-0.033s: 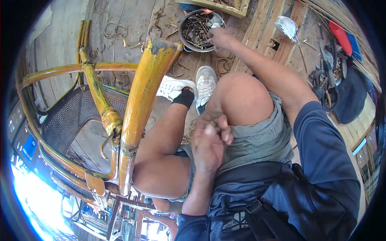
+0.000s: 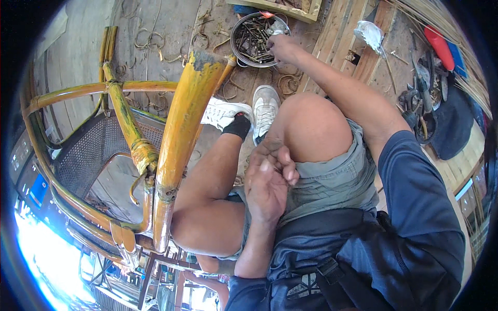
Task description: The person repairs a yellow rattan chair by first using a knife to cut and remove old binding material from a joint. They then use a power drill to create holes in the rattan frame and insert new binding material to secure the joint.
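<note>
My right hand (image 2: 284, 50) reaches over the right rim of a round metal pot (image 2: 235, 53). Its fingers are bent inward and partly hidden at the heap of thin, dark metal pieces (image 2: 251, 39), which look like nails or screws. A crumpled clear plastic bag (image 2: 278, 28) lies in the pot beside that hand. My left hand (image 2: 267, 186) is palm up by my thigh, fingers curled in and thumb against them; whatever they hold, if anything, is too small to make out. Left of my legs stands a glossy yellow-brown cane chair frame (image 2: 189, 114) with wrapped joints.
Thin cane curls (image 2: 150, 39) litter the plank floor. A wooden tray (image 2: 311, 10) sits beyond the pot. To the right lie a white plastic bag (image 2: 369, 33), a red object (image 2: 440, 49), hand tools (image 2: 423, 93) and a dark cloth (image 2: 456, 132). Dark mesh (image 2: 85, 155) shows behind the chair frame.
The fingers and thumb of my left hand have shifted slightly. My right hand stays at the pot with barely any movement.
</note>
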Demonstrator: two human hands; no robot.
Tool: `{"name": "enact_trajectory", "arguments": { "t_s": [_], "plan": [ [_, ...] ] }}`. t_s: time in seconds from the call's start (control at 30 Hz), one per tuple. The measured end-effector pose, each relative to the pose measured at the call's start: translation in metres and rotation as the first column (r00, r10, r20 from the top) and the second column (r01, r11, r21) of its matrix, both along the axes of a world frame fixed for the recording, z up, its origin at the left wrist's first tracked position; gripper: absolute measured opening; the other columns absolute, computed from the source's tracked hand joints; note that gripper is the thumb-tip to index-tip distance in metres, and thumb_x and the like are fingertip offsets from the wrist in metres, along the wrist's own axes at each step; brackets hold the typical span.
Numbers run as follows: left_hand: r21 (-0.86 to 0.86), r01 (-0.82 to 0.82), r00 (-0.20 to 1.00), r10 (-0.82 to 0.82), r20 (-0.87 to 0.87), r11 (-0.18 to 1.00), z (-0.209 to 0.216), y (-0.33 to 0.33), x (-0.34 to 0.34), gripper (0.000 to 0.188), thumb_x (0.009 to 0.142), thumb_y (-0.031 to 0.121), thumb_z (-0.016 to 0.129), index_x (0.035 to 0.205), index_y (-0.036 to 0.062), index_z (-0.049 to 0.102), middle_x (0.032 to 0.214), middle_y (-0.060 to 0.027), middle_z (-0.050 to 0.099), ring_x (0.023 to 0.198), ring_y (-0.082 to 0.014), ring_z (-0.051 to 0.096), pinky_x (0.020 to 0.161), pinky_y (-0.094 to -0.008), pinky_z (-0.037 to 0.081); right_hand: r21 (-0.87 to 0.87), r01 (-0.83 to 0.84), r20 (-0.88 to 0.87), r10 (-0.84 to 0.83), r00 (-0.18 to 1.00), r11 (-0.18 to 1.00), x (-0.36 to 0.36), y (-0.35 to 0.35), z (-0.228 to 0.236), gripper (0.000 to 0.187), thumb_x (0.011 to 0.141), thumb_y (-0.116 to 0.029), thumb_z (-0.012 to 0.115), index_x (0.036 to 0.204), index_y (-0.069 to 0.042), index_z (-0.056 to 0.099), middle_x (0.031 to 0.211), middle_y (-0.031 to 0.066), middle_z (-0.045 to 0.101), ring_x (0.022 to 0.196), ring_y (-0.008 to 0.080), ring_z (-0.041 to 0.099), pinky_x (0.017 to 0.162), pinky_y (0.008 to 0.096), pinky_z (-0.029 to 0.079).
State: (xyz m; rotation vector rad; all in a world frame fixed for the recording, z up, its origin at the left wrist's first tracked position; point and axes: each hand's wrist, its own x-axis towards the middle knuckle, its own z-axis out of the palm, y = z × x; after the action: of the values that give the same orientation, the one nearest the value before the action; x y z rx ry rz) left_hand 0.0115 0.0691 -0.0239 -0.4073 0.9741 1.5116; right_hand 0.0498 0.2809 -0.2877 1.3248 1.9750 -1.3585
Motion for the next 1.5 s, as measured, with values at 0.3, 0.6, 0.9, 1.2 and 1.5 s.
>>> {"name": "enact_trajectory", "arguments": {
  "t_s": [0.3,0.6,0.9,1.2,1.5],
  "plan": [
    [-0.156,0.204,0.913,-0.246,-0.326,0.966,-0.004,0.006,0.009,0.022,0.093,0.01,0.042,0.11,-0.0013,0.051,0.085,-0.0044,0.054,0.064,-0.0074,0.047,0.058,-0.0205,0.04,0.417,-0.006,-0.265,0.128,0.956,0.909,0.012,-0.003,0.021,0.047,0.083,-0.02,0.055,0.125,-0.002,0.045,0.122,0.019,0.052,0.116,0.0328,0.048,0.098,0.0379,0.038],
    [-0.334,0.289,0.62,-0.441,-0.649,0.897,0.043,-0.014,0.004,0.022,0.091,0.012,0.048,0.108,-0.0001,0.055,0.086,-0.0028,0.055,0.064,-0.0031,0.046,0.059,-0.0174,0.041,-0.185,0.196,-0.531,-0.266,0.804,0.963,0.037,-0.007,0.173,0.033,0.085,-0.02,0.055,0.111,0.001,0.057,0.084,0.0058,0.061,0.07,0.0118,0.056,0.063,0.0263,0.045],
    [-0.434,-0.294,-0.092,-0.477,-0.874,0.852,0.123,-0.031,-0.113,0.02,0.089,0.015,0.056,0.1,-0.0009,0.06,0.079,-0.0059,0.061,0.069,-0.0104,0.056,0.066,-0.0235,0.046,-0.321,0.404,-0.693,-0.503,0.517,0.856,0.014,-0.039,0.249,0.04,0.09,-0.033,0.054,0.116,-0.003,0.055,0.095,0.0021,0.06,0.08,0.009,0.056,0.065,0.023,0.045],
    [-0.143,-0.398,-0.023,-0.166,-0.986,0.906,0.086,-0.046,-0.125,0.025,0.088,0.005,0.05,0.111,-0.0021,0.05,0.088,-0.0052,0.054,0.071,-0.0084,0.051,0.067,-0.0205,0.043,-0.343,0.292,-0.8,-0.441,0.407,0.893,-0.052,-0.047,0.251,0.036,0.095,-0.034,0.047,0.112,-0.003,0.056,0.086,-0.001,0.055,0.07,0.0062,0.051,0.061,0.0196,0.045],
    [0.101,-0.395,0.164,0.178,-0.97,0.913,0.088,-0.048,-0.123,0.036,0.084,-0.001,0.037,0.12,-0.0033,0.042,0.097,-0.0102,0.051,0.066,-0.008,0.044,0.058,-0.0189,0.038,-0.42,0.3,-0.735,-0.515,0.442,0.857,-0.045,-0.048,0.25,0.042,0.093,-0.039,0.048,0.116,-0.003,0.053,0.089,0.0002,0.054,0.078,0.0074,0.052,0.065,0.0207,0.047]
  ]
}}
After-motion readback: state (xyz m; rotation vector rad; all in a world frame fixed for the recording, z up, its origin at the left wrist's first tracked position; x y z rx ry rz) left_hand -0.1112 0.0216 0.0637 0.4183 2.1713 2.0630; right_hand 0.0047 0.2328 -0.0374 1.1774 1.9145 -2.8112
